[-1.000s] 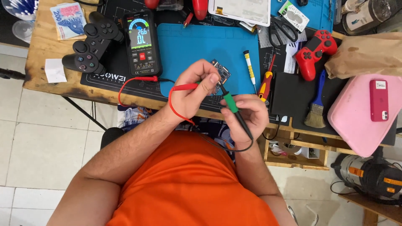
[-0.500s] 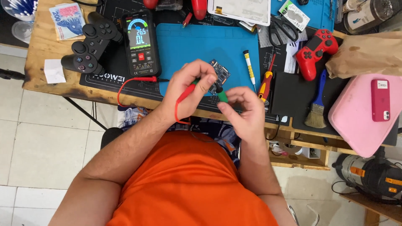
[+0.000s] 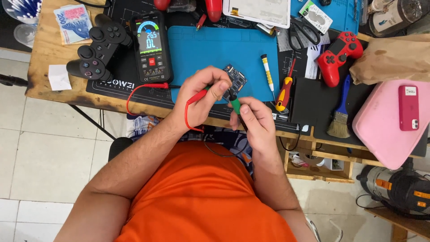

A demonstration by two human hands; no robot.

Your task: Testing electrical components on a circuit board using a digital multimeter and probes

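**Two probes on a small bare circuit board**

The left hand (image 3: 204,96) is closed narrowly around a red test probe (image 3: 200,95), thumb and fingers pinching its shaft, tip aimed at the small circuit board (image 3: 236,79) that lies just beyond the fingertips on the blue silicone mat (image 3: 210,49). The right hand (image 3: 254,121) pinches a green-collared black probe (image 3: 235,105) in the same pen-like way, its tip coming at the board from the near side. The two hands are almost touching, with the board directly ahead of both.

The board looks thin, light and stiff, and probably fragile at its soldered parts; resting loose on the mat, it would likely slide or tip under a sideways push. It seems best handled by its bare edges. The probes are rigid and slim, best gripped low on the shaft for a steady tip. The red lead (image 3: 134,92) is soft and loops away left of the left hand towards the digital multimeter (image 3: 151,47), so it may drag slightly on the probe.

Right of the right hand lie a small white-handled screwdriver (image 3: 268,74) and a red-and-yellow one (image 3: 284,92) on the table (image 3: 45,67).
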